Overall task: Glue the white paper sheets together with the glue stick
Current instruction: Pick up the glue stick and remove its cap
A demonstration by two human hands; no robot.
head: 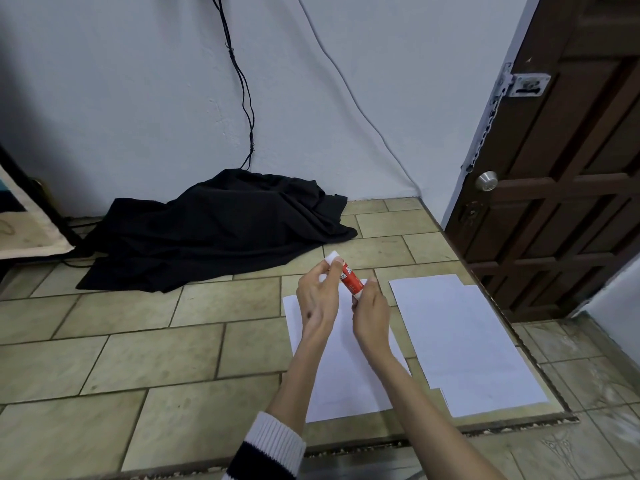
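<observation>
Your right hand (369,306) grips the glue stick (351,280); your left hand (317,292) pinches its far-left white cap (332,259), sheet (341,362) directly below.

Two hands are in view, the left hand (317,299) and the right hand (370,311). There is one glue stick (350,279) with one white cap (331,258). Paper lies in two places: one single sheet (341,372) and one stack (464,337) showing at least two sheets by their offset edges. One black cloth (214,233), one door (568,161) and one doorknob (486,181).
</observation>
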